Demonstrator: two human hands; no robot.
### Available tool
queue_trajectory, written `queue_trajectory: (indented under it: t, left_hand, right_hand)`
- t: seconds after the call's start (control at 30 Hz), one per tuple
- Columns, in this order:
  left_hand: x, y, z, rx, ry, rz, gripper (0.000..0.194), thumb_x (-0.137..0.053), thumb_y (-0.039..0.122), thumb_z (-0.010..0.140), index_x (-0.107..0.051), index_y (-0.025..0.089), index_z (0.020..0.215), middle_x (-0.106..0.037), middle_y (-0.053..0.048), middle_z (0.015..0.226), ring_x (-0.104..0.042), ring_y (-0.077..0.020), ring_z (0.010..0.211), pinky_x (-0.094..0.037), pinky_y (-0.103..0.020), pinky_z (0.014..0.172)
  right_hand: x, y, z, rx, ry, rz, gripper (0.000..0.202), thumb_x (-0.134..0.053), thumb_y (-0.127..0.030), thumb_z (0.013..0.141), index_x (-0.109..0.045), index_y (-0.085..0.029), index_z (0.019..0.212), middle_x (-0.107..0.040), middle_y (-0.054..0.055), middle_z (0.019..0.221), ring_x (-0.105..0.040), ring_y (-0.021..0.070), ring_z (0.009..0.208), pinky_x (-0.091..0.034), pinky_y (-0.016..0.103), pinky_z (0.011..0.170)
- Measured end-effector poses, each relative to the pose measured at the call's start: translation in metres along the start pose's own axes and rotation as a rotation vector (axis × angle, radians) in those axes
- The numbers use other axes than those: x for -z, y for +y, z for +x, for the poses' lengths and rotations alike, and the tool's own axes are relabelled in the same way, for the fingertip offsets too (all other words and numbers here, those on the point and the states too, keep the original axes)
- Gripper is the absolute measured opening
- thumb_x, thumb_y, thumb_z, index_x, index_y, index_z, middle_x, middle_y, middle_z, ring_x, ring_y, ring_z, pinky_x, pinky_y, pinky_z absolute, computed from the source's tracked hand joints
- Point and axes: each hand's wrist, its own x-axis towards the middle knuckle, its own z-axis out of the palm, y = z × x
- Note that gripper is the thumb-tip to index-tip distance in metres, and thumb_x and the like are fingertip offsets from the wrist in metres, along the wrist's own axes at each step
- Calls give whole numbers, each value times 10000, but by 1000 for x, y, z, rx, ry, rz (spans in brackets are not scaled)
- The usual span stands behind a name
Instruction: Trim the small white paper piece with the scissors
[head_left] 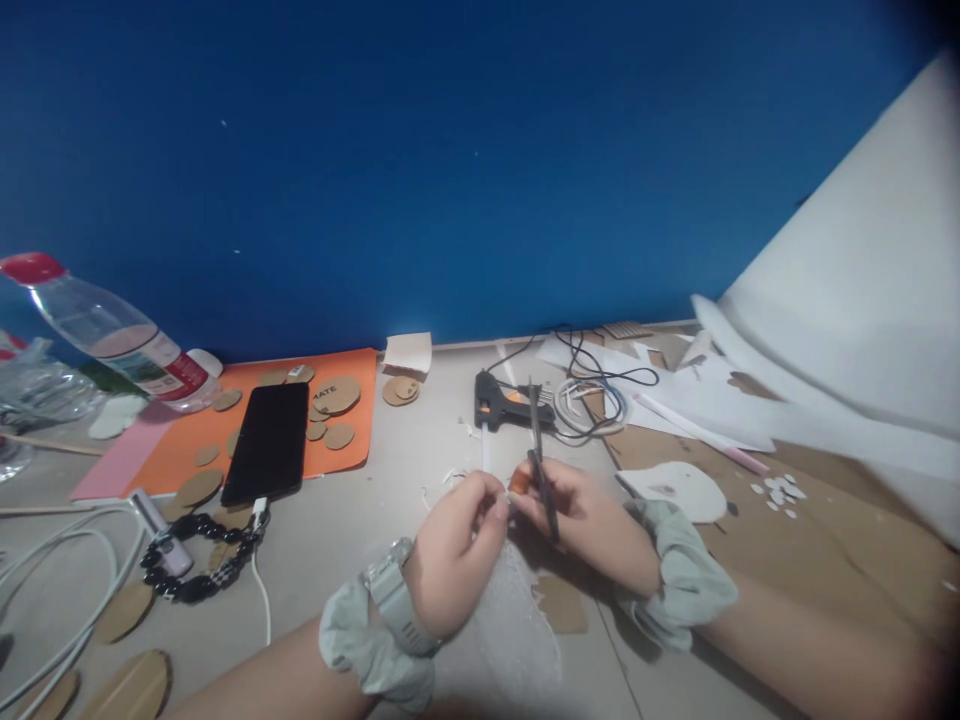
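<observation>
My left hand [457,555] is closed in a pinch, its fingertips meeting those of my right hand [574,515] over a tiny pale piece too small to name. In my right hand is a slim dark tool [535,430], which looks like scissors seen edge-on, its thin end pointing up and away. A small orange-brown spot shows by the right fingertips; I cannot make out what it is. Just beyond the hands lies a black glue gun [491,402] with a white glue stick. Beneath them spreads a whitish translucent sheet [517,640], partly hidden by my wrists.
To the left are a phone [268,445] on orange paper [360,420], several cardboard discs [339,395], a beaded bracelet [199,590] and a leaning bottle [142,360]. Coiled cables [600,410], a white cutout [679,490] and small white pieces [780,492] lie right. A blue wall stands behind.
</observation>
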Motion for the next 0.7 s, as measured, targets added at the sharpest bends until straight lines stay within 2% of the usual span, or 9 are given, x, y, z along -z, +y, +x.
queue_trajectory:
  t: [0.2, 0.3, 0.37, 0.47, 0.53, 0.63, 0.7]
  left_hand:
    - [0, -1, 0, -24, 18, -61, 164, -369, 230, 946, -493, 186, 849, -497, 13, 730, -473, -141, 691, -384, -278, 676]
    - [2, 0, -1, -41, 101, -151, 184, -352, 245, 957, -469, 192, 825, -475, 22, 701, -466, -134, 662, -388, -269, 659]
    - [3, 1, -2, -49, 167, -204, 200, -346, 267, 966, -459, 196, 817, -475, 22, 697, -471, -132, 651, -392, -266, 652]
    - [3, 2, -4, -65, 219, -240, 217, -355, 300, 970, -462, 198, 812, -488, 16, 710, -485, -134, 660, -397, -263, 654]
    - [3, 1, -4, -70, 223, -249, 218, -358, 303, 972, -462, 199, 812, -485, 18, 710, -482, -131, 660, -394, -259, 654]
    - [3, 0, -5, -60, 213, -263, 209, -355, 288, 976, -464, 201, 821, -475, 23, 707, -463, -125, 659, -385, -252, 653]
    - [3, 0, -5, -52, 202, -278, 203, -353, 278, 977, -475, 200, 835, -473, 23, 711, -455, -123, 661, -382, -252, 656]
  right_hand:
    - [-2, 3, -2, -46, -39, 110, 262, -659, -389, 807, -516, -170, 823, -474, -62, 600, -383, 53, 448, -325, 163, 409]
    - [-3, 5, -4, -84, -188, 250, 318, -545, -492, 860, -490, -180, 834, -403, -83, 536, -340, 49, 381, -284, 155, 348]
    - [-3, 5, -6, -110, -303, 272, 369, -476, -546, 874, -490, -179, 839, -406, -75, 535, -351, 56, 368, -276, 158, 327]
    - [-1, 1, -7, -137, -447, 168, 427, -473, -591, 853, -504, -165, 840, -460, -47, 562, -375, 61, 376, -269, 158, 315]
    - [2, -2, -6, -99, -522, 106, 503, -464, -658, 820, -499, -157, 809, -468, -38, 562, -390, 66, 394, -300, 167, 339]
    - [5, -3, -4, -24, -561, 50, 587, -410, -744, 784, -474, -160, 772, -467, -31, 537, -429, 85, 421, -347, 194, 390]
    - [6, -2, -3, -26, -563, 12, 591, -385, -749, 790, -466, -164, 788, -463, -37, 511, -434, 91, 406, -341, 195, 383]
